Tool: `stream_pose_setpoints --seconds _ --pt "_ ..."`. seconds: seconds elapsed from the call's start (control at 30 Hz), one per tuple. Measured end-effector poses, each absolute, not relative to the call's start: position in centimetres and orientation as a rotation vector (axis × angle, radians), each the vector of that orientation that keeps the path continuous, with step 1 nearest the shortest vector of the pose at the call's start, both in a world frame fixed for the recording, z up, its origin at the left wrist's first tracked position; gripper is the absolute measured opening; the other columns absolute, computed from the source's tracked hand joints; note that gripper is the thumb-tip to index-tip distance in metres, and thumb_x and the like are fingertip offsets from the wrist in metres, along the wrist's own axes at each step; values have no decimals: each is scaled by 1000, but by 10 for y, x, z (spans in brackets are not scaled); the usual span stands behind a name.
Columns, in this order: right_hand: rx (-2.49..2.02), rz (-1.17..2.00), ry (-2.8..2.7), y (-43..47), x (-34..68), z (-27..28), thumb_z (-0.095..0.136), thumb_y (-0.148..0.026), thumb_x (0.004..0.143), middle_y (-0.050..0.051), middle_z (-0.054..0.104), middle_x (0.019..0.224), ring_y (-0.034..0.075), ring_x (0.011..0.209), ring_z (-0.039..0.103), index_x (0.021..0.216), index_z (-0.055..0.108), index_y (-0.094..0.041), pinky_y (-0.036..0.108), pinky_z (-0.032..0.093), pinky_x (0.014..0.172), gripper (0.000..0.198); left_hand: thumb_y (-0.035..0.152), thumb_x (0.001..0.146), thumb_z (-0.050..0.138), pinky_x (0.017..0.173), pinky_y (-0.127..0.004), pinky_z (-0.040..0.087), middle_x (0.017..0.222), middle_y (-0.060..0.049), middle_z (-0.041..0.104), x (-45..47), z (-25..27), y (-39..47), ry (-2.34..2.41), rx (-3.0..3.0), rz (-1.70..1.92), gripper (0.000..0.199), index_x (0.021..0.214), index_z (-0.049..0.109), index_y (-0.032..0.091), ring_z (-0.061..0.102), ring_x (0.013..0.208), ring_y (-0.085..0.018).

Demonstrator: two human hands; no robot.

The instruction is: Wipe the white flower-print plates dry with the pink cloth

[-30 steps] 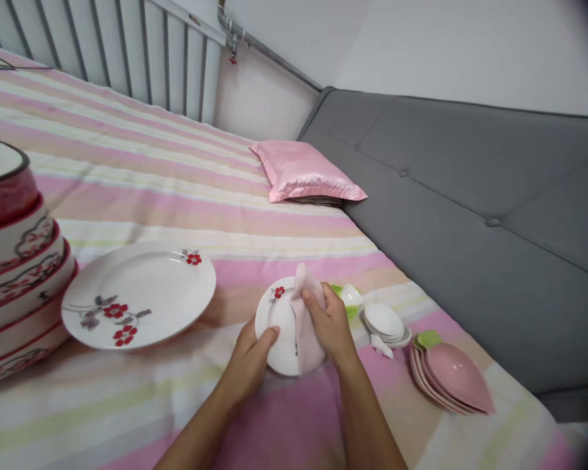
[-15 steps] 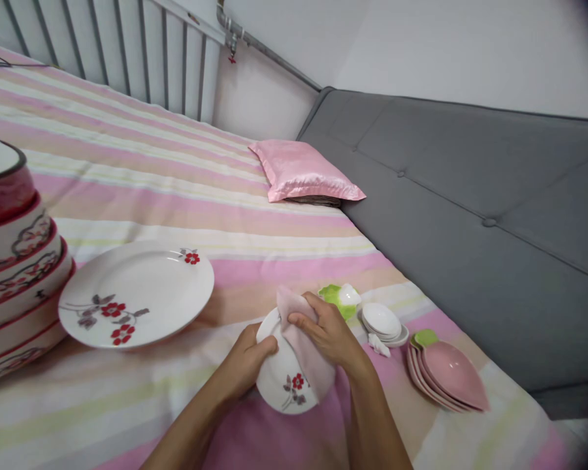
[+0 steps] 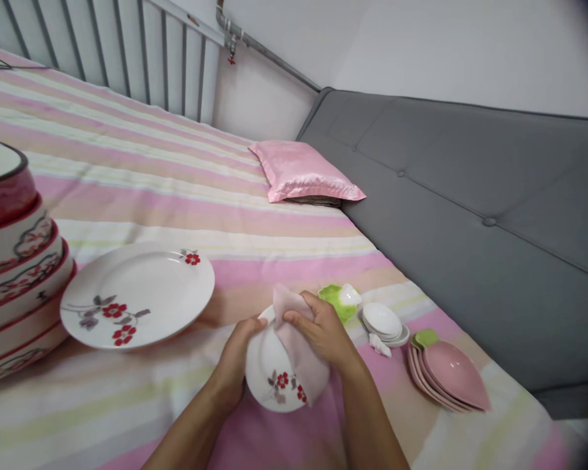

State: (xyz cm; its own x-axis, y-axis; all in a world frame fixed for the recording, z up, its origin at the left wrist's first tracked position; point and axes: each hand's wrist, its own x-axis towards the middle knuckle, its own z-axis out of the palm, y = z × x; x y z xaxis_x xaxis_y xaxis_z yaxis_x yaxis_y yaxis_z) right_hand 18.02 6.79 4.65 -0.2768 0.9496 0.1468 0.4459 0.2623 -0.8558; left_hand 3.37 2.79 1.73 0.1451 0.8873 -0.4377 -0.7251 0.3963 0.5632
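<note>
A small white plate (image 3: 267, 365) with red flowers and grey leaves is held tilted over the bedspread. My left hand (image 3: 235, 356) grips its left rim, thumb along the edge. With my right hand (image 3: 326, 329) I pinch a pale pink cloth (image 3: 296, 346) folded over the plate's right rim; the cloth hides the right side of the plate. Left of my hands lies a large white plate (image 3: 147, 281) with the same flower pattern. Close to my right hand are a green leaf-shaped dish (image 3: 336, 300) and small white dishes (image 3: 383, 320).
A stack of red-rimmed bowls (image 3: 24, 281) stands at the left edge. Pink petal-shaped dishes (image 3: 453, 375) are nested at the right. Farther back, a pink satin cushion (image 3: 308, 170) rests by the grey padded headboard (image 3: 445, 189). The striped bedspread (image 3: 127, 183) has shallow folds.
The small plate has turned within my hands, bringing a second red flower out beside the cloth. It has shifted slightly left, and my left thumb has moved up and out to its rim.
</note>
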Motion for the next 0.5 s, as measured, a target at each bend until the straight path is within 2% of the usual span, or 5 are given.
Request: stream_pose_setpoints --seconds 0.13,0.27,0.33,0.5 --pt "-1255 1046 -1492 71 174 38 61 -46 78 -4 54 68 12 63 50 78 57 -18 21 39 56 28 29 76 57 71 -33 50 72 -6 74 38 23 29 742 196 1292 28 93 70 11 68 75 -26" --pt "-1268 1102 -1269 73 172 30 61 -49 77 -2 57 71 14 63 53 85 57 -18 23 43 57 33 26 80 55 90 -37 45 94 -9 74 41 30 28 561 193 1247 39 115 62 10 66 94 -27" --pt "-1271 1120 -1252 74 170 27 60 -50 78 -1 58 72 15 65 55 87 57 -18 24 44 58 34 28 82 51 94 -39 43 100 -10 73 40 32 28 497 116 1244 44 122 56 10 65 99 -28" --pt "-1277 1165 -1314 72 165 25 58 -51 78 -1 60 74 15 66 56 84 58 -18 23 45 58 33 50 84 41 98 -47 38 108 -15 69 31 29 29 269 -43 1110 62 129 51 9 59 108 -33"
